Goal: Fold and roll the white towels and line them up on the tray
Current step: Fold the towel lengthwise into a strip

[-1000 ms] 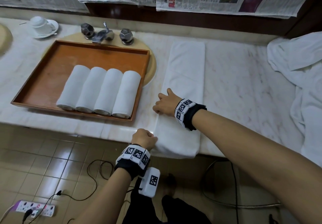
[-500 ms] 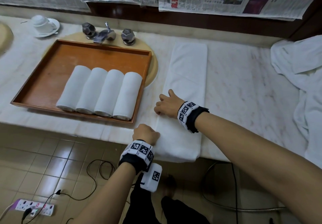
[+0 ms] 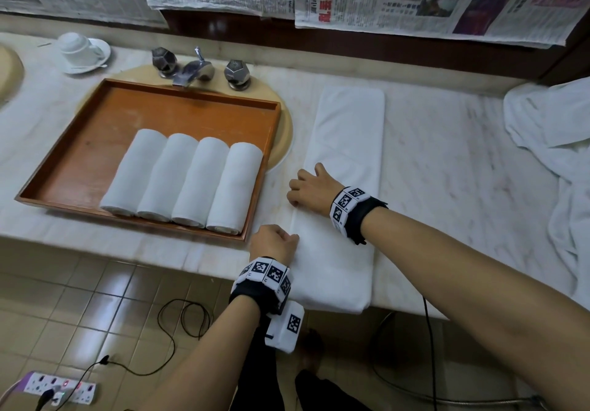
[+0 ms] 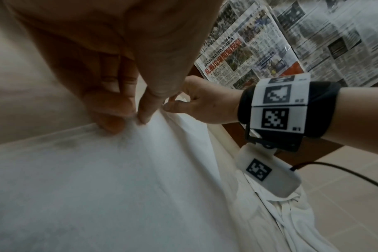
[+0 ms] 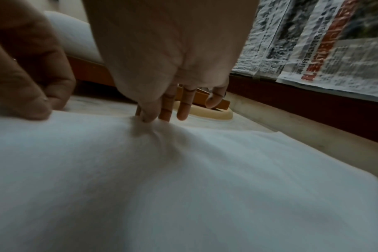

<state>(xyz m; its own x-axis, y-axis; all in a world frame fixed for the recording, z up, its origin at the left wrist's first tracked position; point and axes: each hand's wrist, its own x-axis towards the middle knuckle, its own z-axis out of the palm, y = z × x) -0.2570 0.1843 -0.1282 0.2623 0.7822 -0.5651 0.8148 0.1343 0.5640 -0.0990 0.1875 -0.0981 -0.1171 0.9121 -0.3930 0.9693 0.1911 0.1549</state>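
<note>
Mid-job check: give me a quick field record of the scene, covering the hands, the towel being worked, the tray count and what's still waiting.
left hand: pinches the long left edge of the folded towel, near the counter's front
right hand: pinches the same edge, farther back
folded towel: flat long strip on the counter, near end overhanging the front edge, not yet rolled
tray: four rolled towels side by side
waiting: crumpled white towels at far right

Head view high, angled down; both wrist views close, sharing towel (image 3: 344, 161).
</note>
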